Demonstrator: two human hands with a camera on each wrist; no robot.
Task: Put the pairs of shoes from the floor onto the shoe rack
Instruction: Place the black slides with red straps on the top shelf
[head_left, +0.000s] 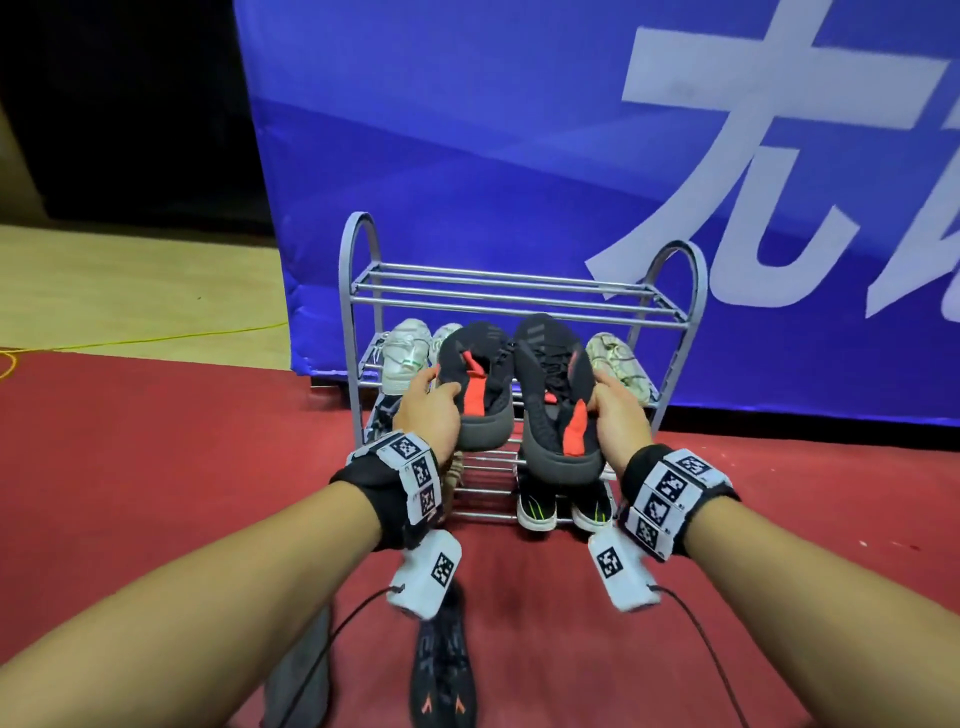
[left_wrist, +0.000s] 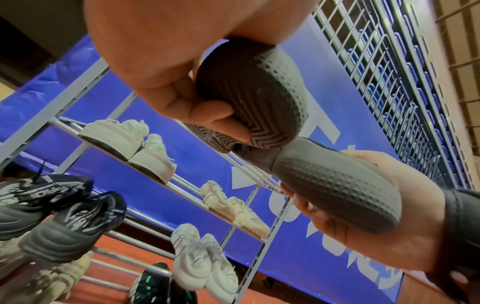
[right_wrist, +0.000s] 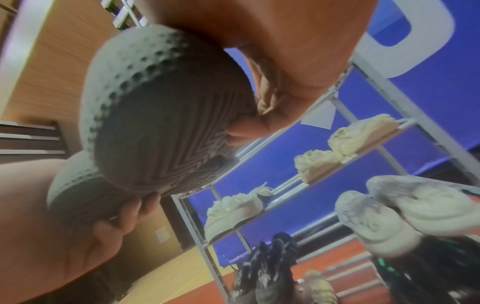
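Observation:
I hold a pair of black shoes with red tongues in front of the grey metal shoe rack (head_left: 519, 293). My left hand (head_left: 434, 402) grips the left black shoe (head_left: 483, 384) at its heel side. My right hand (head_left: 615, 410) grips the right black shoe (head_left: 556, 395) the same way. Both shoes point toes-first at the middle shelf, into the gap between a white pair (head_left: 408, 353) and a cream pair (head_left: 621, 364). In the left wrist view my fingers (left_wrist: 207, 117) curl under the grey sole (left_wrist: 254, 92). The right wrist view shows the other sole (right_wrist: 161, 123).
The rack's top shelf holds nothing. A black and green pair (head_left: 563, 506) sits on the bottom shelf. Another black shoe with orange marks (head_left: 441, 670) lies on the red floor (head_left: 156, 467) near me. A blue banner (head_left: 467, 130) stands behind the rack.

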